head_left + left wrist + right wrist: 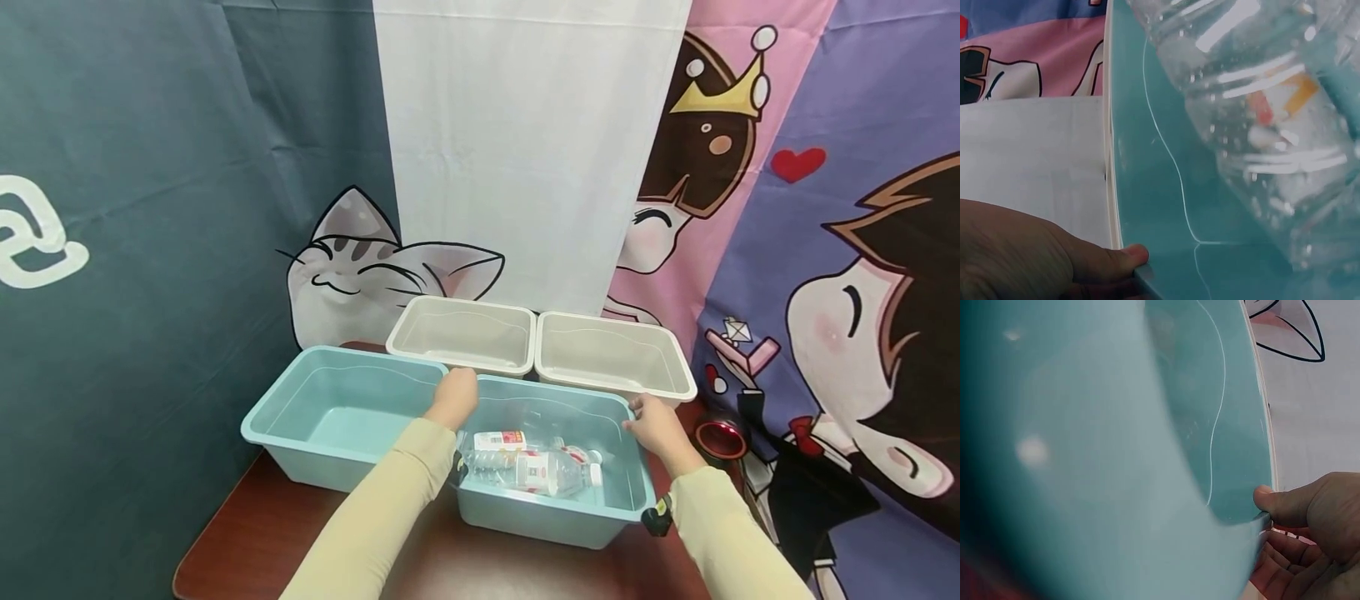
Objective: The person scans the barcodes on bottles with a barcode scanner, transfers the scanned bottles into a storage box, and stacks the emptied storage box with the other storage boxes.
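Note:
A light-blue plastic bin (536, 521) stands on the table at centre right. Inside it lie several clear plastic bottles (573, 475) with red and white labels. My left hand (456, 398) grips the bin's back left corner, and the left wrist view shows its thumb (1125, 257) over the rim. At the back right corner, my right hand (662, 429) pinches the rim. In the right wrist view the thumb (1282, 505) presses the inner side of that corner, with the fingers curled outside and below.
A second light-blue bin (352, 429) stands directly to the left. Behind the blue bins are two off-white bins (461, 337), side by side against a printed cloth backdrop (517, 150). A dark round object with a red top (722, 437) sits at the right. The table (300, 533) is reddish-brown.

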### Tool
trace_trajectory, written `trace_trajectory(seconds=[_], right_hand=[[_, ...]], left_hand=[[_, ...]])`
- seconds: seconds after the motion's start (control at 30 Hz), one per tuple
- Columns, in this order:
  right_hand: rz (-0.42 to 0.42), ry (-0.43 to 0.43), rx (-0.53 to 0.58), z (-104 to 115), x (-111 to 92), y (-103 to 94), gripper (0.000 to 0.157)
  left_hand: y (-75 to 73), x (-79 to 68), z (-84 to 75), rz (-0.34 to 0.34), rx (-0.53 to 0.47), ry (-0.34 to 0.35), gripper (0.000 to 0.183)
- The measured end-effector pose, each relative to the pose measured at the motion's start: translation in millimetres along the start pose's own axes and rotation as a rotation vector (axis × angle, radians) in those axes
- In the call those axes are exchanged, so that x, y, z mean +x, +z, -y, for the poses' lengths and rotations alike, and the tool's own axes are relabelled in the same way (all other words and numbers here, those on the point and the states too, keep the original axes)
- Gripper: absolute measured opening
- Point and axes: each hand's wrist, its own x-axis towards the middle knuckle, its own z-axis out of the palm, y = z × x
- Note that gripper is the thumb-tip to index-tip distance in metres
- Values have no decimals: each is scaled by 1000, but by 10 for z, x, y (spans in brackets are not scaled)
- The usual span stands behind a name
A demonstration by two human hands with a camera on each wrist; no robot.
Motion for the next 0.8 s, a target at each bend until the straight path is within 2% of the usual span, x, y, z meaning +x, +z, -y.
trace_trajectory(seconds=[0.3,0.47,0.63,0.8], right_hand=[[-18,26,23,8,6,17,40],[-22,20,39,31,16,40,40],[-6,24,7,32,-8,43,41],[7,6,-1,39,-29,-17,41]], left_hand=[[-25,2,31,-10,-12,12,9],[-34,-10,78,-16,-48,-27,9],[-32,-22,118,14,-84,-55,10],[-78,-35,119,41,-87,-18,13]])
